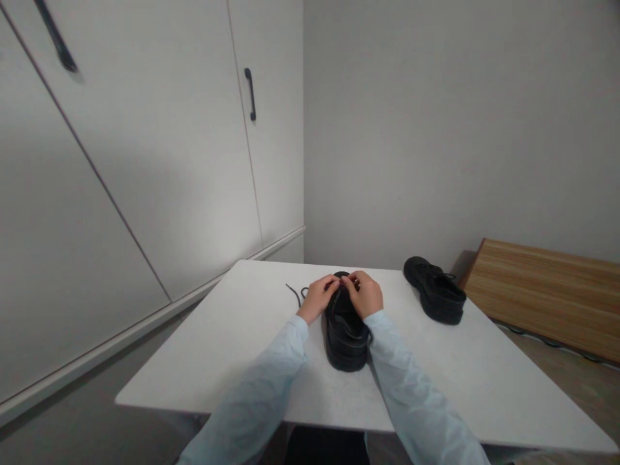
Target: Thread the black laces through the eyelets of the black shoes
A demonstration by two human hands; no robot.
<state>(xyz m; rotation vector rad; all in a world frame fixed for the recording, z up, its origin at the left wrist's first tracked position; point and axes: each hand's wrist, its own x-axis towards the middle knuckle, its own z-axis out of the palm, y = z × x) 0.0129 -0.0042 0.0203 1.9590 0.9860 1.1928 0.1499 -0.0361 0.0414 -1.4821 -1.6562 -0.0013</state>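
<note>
A black lace-up shoe (pixel 346 352) stands on the white table with its heel toward me and its toe pointing away. Over its front part, my left hand (pixel 318 297) pinches the shoelace near the eyelets, thumb and fingers pressed together. My right hand (pixel 367 294) is closed in a pinch at the same spot, its fingertips close to the left ones. The bit of lace between the fingers is too small to see clearly. A loose end of the black shoelace (pixel 293 292) lies on the table left of my left hand. My hands hide most of the eyelets.
A second black shoe (pixel 436 294), its lace in place, stands near the right edge of the white table (pixel 232 336). Beyond that edge is a wood-grain board (pixel 547 297). White cabinet doors (pixel 145 129) with dark handles rise on the left, and a grey wall is behind.
</note>
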